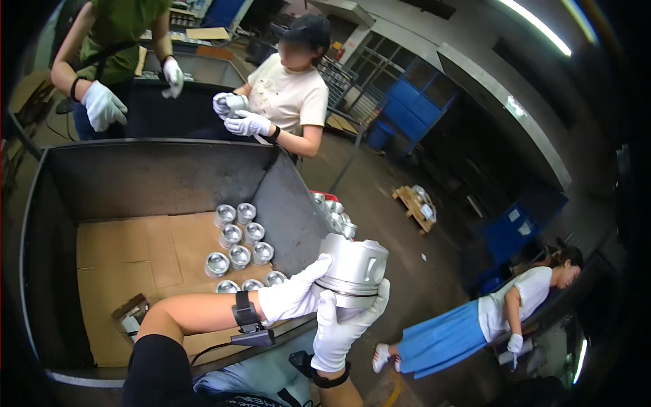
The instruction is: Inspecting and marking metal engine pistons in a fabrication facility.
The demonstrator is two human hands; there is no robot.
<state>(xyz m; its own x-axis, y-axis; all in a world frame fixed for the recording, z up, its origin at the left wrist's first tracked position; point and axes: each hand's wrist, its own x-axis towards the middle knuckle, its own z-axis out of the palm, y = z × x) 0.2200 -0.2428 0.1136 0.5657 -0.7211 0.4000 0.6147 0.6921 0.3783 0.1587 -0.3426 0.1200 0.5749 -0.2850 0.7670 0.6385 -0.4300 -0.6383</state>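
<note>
A silvery metal piston (352, 261) is held up at the near right corner of a deep dark metal bin. My left hand (295, 292), in a white glove, grips its left side with the fingers partly hidden behind it. Below it, my right hand (346, 332), also gloved in white, wraps its fingers and thumb round the grooved lower end. Several similar pistons (239, 256) stand in rows inside the bin, left of my hands.
Brown cardboard (122, 251) lines the metal bin (163, 144). A small open box (131, 315) lies inside. More pistons (336, 216) sit beyond the bin's right wall. Two people in gloves stand across from me, one holding a metal part (236, 103); another person (475, 325) is at right.
</note>
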